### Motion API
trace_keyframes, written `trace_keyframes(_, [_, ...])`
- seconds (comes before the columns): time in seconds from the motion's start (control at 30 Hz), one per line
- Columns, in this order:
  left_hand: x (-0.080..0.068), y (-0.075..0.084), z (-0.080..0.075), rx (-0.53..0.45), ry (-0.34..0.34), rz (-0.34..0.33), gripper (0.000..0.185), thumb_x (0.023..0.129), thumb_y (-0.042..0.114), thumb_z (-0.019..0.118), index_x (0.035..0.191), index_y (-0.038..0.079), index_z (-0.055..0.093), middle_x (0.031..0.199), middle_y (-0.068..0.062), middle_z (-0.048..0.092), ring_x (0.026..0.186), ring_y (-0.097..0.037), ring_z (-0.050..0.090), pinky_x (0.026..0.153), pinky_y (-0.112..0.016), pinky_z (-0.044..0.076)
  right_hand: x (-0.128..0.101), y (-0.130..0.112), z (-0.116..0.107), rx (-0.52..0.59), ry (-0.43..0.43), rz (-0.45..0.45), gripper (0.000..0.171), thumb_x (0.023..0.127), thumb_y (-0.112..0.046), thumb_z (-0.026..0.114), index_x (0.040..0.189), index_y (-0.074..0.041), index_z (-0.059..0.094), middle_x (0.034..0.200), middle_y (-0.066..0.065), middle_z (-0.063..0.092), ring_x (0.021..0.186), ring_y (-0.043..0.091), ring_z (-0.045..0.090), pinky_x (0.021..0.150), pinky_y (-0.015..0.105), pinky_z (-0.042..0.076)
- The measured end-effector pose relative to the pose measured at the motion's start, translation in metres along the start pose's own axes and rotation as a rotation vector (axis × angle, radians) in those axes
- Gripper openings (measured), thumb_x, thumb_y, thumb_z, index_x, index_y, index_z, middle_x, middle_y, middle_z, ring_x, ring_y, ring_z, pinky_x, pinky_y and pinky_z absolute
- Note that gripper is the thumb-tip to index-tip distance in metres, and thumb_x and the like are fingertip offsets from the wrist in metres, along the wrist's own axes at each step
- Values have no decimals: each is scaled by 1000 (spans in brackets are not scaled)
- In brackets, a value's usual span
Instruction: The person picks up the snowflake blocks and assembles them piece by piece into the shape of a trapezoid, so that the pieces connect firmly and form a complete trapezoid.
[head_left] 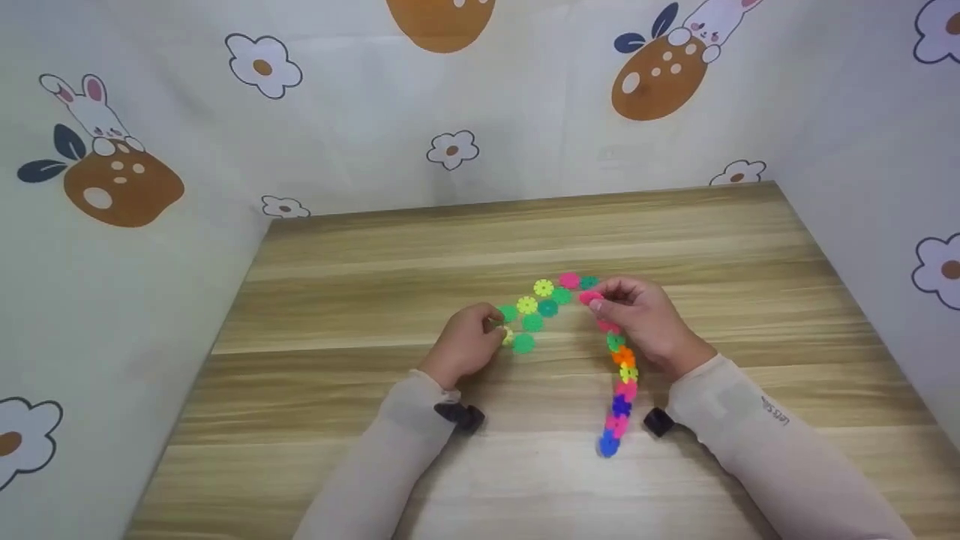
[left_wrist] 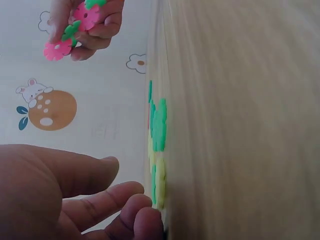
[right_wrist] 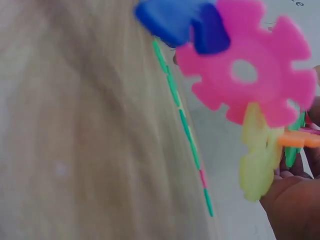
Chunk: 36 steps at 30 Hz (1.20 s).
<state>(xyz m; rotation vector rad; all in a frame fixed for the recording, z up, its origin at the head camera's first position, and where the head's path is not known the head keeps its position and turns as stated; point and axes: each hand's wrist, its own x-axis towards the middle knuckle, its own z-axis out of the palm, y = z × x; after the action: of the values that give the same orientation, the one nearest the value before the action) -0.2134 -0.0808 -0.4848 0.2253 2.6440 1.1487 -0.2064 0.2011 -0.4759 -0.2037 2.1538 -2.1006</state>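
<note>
My right hand (head_left: 609, 294) pinches the pink top disc of a chain of snowflake discs (head_left: 621, 375). The chain of green, orange, yellow, pink and blue discs trails toward me, its blue end (head_left: 608, 445) low over the table. Close up, the right wrist view shows the chain's pink disc (right_wrist: 250, 75) with blue, yellow and orange ones around it, and part of the right hand (right_wrist: 292, 202). Loose green, yellow and pink discs (head_left: 541, 307) lie flat on the wooden table (head_left: 360, 300). My left hand (head_left: 493, 330) rests at their left end, fingertips (left_wrist: 142, 215) loosely curled against a yellow disc (left_wrist: 160, 182).
Cloth walls printed with rabbits and flowers (head_left: 465, 112) close the table in at the back, left and right. Black wrist mounts (head_left: 459, 415) sit on both sleeves. Bare wood lies around the discs and toward the front edge.
</note>
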Motion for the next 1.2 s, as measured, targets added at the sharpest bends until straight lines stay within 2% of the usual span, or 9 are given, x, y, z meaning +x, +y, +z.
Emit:
trace_keyframes(0.1, [1,0,-2,20,-6,-27,23,92,18,60,114,10,63,97,-3,58,86,-19,55,71,-34,48,3,4,-1,36,-28,40,30,85,-20,75,105,1,66,99,12,65,89,33,60,72,27,54])
trace_keyframes(0.2, [1,1,-3,44,-22,-49,24,91,17,62,115,10,62,98,-3,58,87,-20,56,72,-34,49,5,7,-2,121,-54,94,28,86,-17,73,106,2,64,102,17,63,88,33,64,75,32,56])
trace_keyframes(0.33, [0,1,-2,76,-41,-57,26,90,16,64,115,9,62,97,-3,58,86,-19,56,73,-33,49,6,11,-4,224,-91,175,25,89,-14,70,106,2,62,108,24,60,85,28,67,78,40,57])
trace_keyframes(0.43, [-1,1,-1,93,-56,-48,26,88,14,64,113,10,62,95,-2,59,85,-19,56,72,-33,49,7,13,-5,281,-119,218,22,92,-12,65,109,2,61,111,22,62,88,26,67,81,40,56])
trace_keyframes(0.6, [-2,2,0,147,-89,-20,27,85,11,66,111,10,61,94,-3,59,86,-20,56,73,-34,48,7,13,-7,336,-168,236,28,95,-5,56,119,8,58,120,22,62,101,30,65,91,42,51])
trace_keyframes(0.8, [-4,4,1,201,-124,-7,27,83,13,68,108,11,60,98,-2,59,87,-20,55,74,-34,48,9,19,-9,300,-186,203,29,92,-3,62,118,9,59,114,19,66,102,30,66,90,41,51])
trace_keyframes(1.03, [-6,6,0,133,-130,5,20,84,12,66,100,16,54,87,-3,56,76,-19,54,60,-32,46,11,25,-10,260,-171,245,26,92,-3,62,116,4,58,105,10,68,96,26,67,84,34,55])
trace_keyframes(1.2, [-6,8,1,-38,-114,74,16,87,12,64,100,15,55,87,-2,56,74,-16,54,62,-31,46,10,25,-9,257,-199,259,26,91,1,59,116,9,57,111,16,68,104,28,66,90,37,52])
